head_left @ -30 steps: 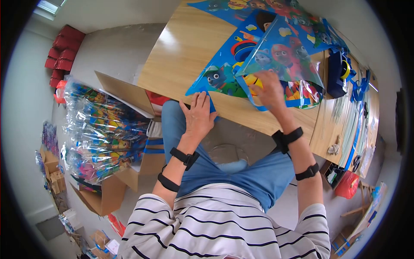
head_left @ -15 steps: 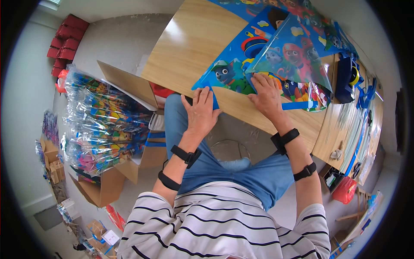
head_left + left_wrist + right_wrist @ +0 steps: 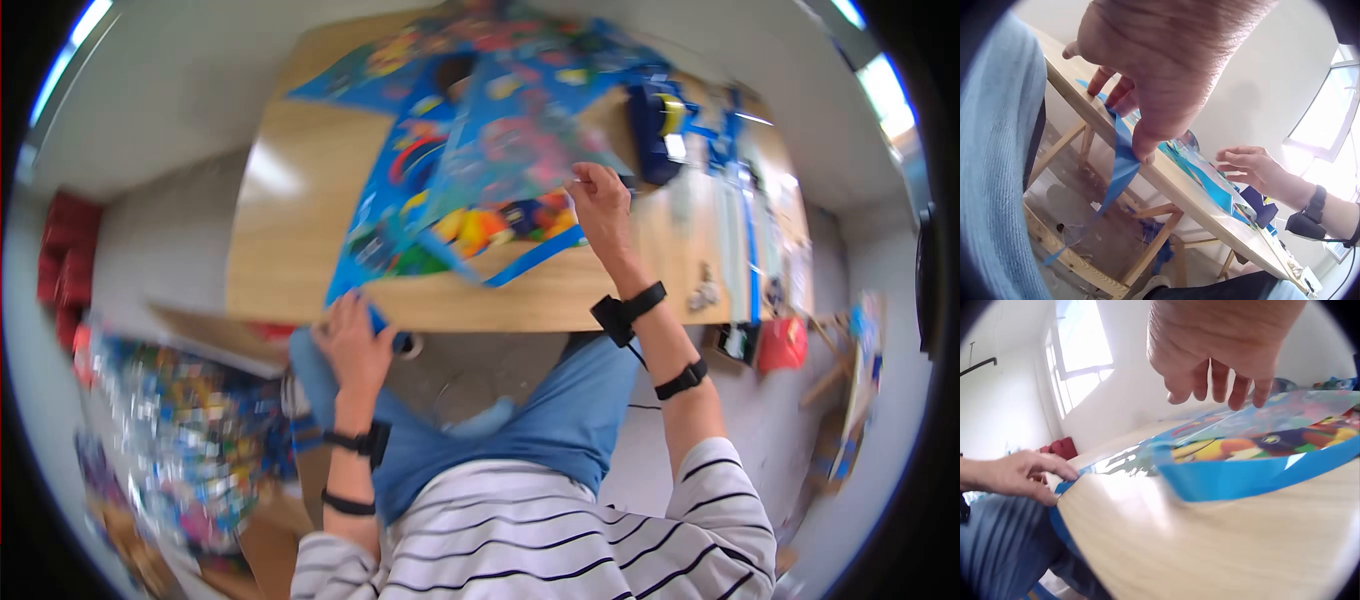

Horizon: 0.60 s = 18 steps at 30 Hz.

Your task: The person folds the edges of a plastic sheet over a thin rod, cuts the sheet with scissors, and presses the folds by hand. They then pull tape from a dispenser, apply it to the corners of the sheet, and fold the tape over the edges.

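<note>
In the head view, my left hand (image 3: 357,345) rests at the table's near edge on the corner of a blue printed sheet (image 3: 378,225). Its fingertips touch the tabletop in the left wrist view, with the thumb by a blue strip (image 3: 1124,165) hanging over the edge. My right hand (image 3: 603,212) is raised near the sheet's right part. Its fingers, loosely bent, hold nothing visible in the right wrist view, above a clear printed panel with a blue border (image 3: 1229,480). The head view is blurred.
A dark blue holder with a yellow roll (image 3: 655,135) stands right of the sheets, near long thin rods and blue strips (image 3: 750,245). Plastic-wrapped colourful packs (image 3: 185,430) lie at lower left. A red bag (image 3: 782,345) sits beyond the table's right end.
My right hand has lifted off the sheet and moved to the right relative to it. My left hand stays at the corner. The head view has turned, and the blue-bordered panel's edge now shows.
</note>
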Tool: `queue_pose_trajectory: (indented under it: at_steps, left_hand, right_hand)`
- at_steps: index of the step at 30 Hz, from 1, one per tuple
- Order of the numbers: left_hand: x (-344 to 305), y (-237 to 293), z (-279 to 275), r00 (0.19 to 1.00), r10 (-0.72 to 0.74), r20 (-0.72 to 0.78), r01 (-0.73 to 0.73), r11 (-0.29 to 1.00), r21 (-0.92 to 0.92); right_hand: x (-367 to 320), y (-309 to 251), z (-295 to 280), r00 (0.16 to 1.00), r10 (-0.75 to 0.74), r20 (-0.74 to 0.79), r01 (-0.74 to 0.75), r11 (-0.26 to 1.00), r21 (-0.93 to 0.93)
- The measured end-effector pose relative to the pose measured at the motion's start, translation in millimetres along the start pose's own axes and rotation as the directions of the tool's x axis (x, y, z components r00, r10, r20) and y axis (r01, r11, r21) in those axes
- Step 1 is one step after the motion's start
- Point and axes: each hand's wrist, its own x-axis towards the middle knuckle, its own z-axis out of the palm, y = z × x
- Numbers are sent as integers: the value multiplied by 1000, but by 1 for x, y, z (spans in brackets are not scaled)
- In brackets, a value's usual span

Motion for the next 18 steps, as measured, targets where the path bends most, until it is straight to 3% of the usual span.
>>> queue_pose_trajectory:
  at_steps: [1,3,4,5,9,10,13,18]
  left_hand:
    - [-1,-2,2,1000,-6,20,7,999,-46]
    - [-1,-1,1,1000,-5,25,6,998,-64]
    - [-2,-1,1,999,-18,36,20,998,-63]
    - [-2,-1,2,999,-7,33,9,998,-58]
    - [-1,0,-2,999,0,51,1,999,-35]
    - [0,1,-3,998,-9,67,12,999,-36]
    - [-1,2,-3,996,-25,85,28,999,-38]
    - [-1,4,-5,995,-28,98,33,999,-44]
  right_hand:
    - [15,19,-20,987,104,-121,-105,994,2]
    - [53,95,-57,871,318,-374,-293,948,125]
    - [66,111,-81,812,445,-378,-372,893,253]
    - [75,121,-98,746,565,-353,-436,815,382]
    - [95,110,-134,703,710,40,-602,565,564]
    - [97,106,-136,761,645,70,-565,605,560]
    - [116,96,-138,684,719,123,-692,587,421]
    - [131,109,-133,714,687,133,-693,668,273]
